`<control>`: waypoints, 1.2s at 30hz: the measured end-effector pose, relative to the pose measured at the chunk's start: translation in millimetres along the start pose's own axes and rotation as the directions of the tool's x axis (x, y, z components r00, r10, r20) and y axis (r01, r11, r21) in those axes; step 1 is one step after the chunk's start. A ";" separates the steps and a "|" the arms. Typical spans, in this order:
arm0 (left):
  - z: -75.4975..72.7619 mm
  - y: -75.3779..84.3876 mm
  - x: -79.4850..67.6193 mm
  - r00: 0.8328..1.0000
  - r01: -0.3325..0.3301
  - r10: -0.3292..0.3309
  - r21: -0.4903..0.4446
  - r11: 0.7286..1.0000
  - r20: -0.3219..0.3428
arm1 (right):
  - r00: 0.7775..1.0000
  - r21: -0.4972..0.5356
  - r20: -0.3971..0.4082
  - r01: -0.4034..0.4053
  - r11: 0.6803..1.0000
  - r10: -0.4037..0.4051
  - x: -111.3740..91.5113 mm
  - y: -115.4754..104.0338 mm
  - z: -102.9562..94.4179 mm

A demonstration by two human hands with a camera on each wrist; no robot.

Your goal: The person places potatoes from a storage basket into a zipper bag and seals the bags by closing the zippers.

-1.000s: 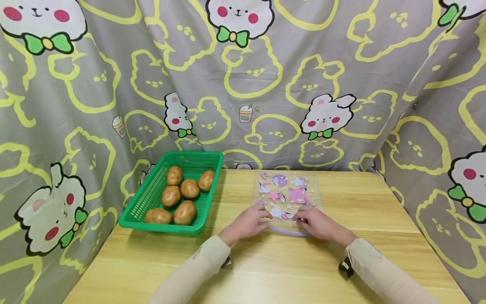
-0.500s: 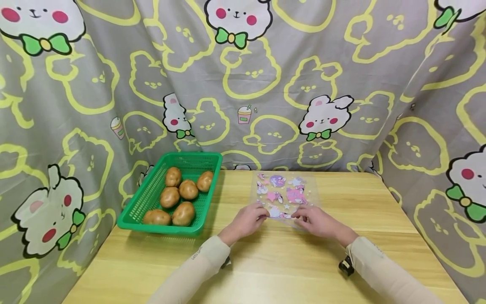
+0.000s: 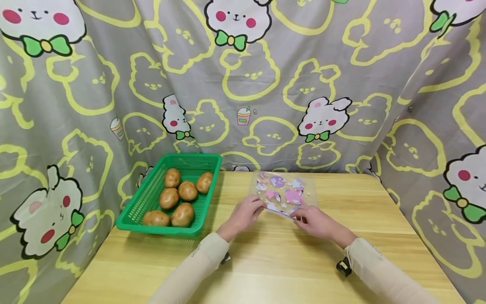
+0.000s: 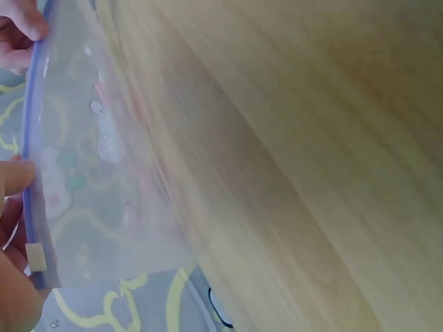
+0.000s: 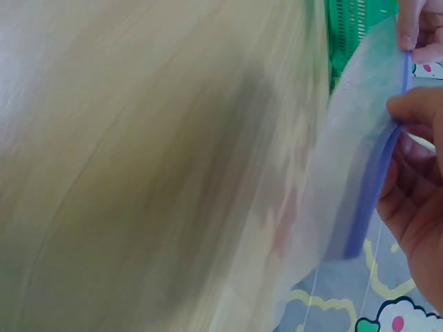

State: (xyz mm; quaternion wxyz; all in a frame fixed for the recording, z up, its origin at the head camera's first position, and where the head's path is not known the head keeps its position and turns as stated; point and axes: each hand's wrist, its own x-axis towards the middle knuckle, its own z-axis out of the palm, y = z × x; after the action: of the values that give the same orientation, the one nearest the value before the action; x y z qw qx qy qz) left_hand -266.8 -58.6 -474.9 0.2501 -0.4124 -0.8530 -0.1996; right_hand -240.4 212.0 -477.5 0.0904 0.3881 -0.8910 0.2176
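Observation:
A clear plastic slider bag [image 3: 284, 193] with pink and purple cartoon prints lies toward the back of the table, its near edge raised toward me. Along that edge runs a purple zip strip [image 4: 29, 114]. My left hand [image 3: 246, 212] pinches the strip near its left end, close by a pale slider [image 4: 36, 257] in the left wrist view. Farther right, my right hand [image 3: 317, 221] pinches the same strip between thumb and fingers. Beyond the right fingers, the strip's free end [image 5: 367, 207] sticks out in the right wrist view. The zip looks closed where it shows.
A green plastic basket [image 3: 159, 230] holding several potatoes [image 3: 183, 214] stands left of the hands. Under everything is a wooden table [image 3: 273, 270]. A patterned curtain [image 3: 265, 105] hangs close behind and on both sides.
The bag's purple zip edge, flat on the table a second ago, is lifted and tilted up in both hands. The left hand has risen slightly. The basket and potatoes stay put.

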 end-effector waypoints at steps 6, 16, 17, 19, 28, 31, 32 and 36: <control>-3.1 -0.3 4.4 0.994 0.088 -0.084 0.061 0.994 -0.070 | 0.993 -0.044 -0.117 -0.021 0.999 0.015 5.0 -9.2 0.6; -0.1 4.8 1.3 0.900 0.399 -0.417 -0.145 0.905 -0.127 | 0.962 -0.069 -0.260 -0.104 0.992 0.082 14.2 -16.1 6.2; 0.9 6.2 1.0 0.872 0.451 -0.480 -0.225 0.864 -0.095 | 0.960 -0.078 -0.271 -0.102 0.992 0.077 15.2 -16.9 6.9; 3.6 8.9 0.9 0.802 0.548 -0.597 -0.375 0.748 -0.020 | 0.953 -0.094 -0.297 -0.087 0.992 0.056 17.7 -19.1 8.1; 8.7 17.6 15.6 0.551 0.696 -0.786 -0.673 0.249 0.279 | 0.932 -0.127 -0.359 0.011 0.992 -0.056 26.3 -25.7 14.0; 11.3 17.9 16.8 0.505 0.704 -0.799 -0.692 0.162 0.327 | 0.934 -0.118 -0.351 0.024 0.993 -0.065 26.5 -29.0 17.0; 12.3 17.8 16.8 0.496 0.706 -0.802 -0.693 0.147 0.334 | 0.935 -0.107 -0.349 0.027 0.994 -0.063 26.2 -30.3 17.9; 12.8 17.6 17.7 0.473 0.695 -0.808 -0.713 0.097 0.351 | 0.942 -0.025 -0.337 0.004 1.000 -0.012 25.8 -35.9 19.5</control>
State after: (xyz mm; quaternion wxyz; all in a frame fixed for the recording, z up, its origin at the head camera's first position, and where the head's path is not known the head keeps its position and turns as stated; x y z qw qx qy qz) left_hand -265.5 -30.7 -472.3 -0.0428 0.0333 -0.7357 -0.6752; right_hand -231.7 164.6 -474.9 0.2468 0.3478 -0.8633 0.2698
